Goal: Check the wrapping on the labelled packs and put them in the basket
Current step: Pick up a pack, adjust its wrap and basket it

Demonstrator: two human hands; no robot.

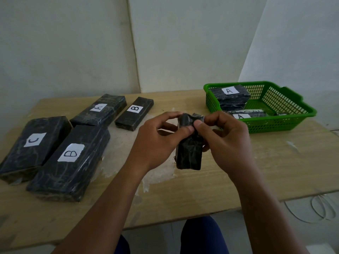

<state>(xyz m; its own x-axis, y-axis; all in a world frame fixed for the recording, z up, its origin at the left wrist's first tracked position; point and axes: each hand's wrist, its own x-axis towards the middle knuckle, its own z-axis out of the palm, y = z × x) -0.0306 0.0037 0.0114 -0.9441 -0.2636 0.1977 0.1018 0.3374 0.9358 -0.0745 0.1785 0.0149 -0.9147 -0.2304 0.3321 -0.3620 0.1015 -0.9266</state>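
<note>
Now, step in hand: checking the film at the top end of a small black wrapped pack (189,153), held upright above the wooden table (238,171), near the middle of the view.
Left hand (161,142): curled round the pack's left side, thumb pressing the loose wrap near the top.
Right hand (223,136): thumb and forefinger pinching the crumpled top fold from the right.
Label: none shows on the face turned this way; probably on the far side, so turn the pack to read it.
Doing it well: smooth the fold flat rather than tug it, since thin film likely tears; check both ends and the seams.
Destination: green basket (293,114), far right, already holding packs marked A (229,94).
Still waiting: pack C (33,143), large pack B (71,158), long pack A (100,110) and small pack B (134,112), lying on the table's left.
</note>
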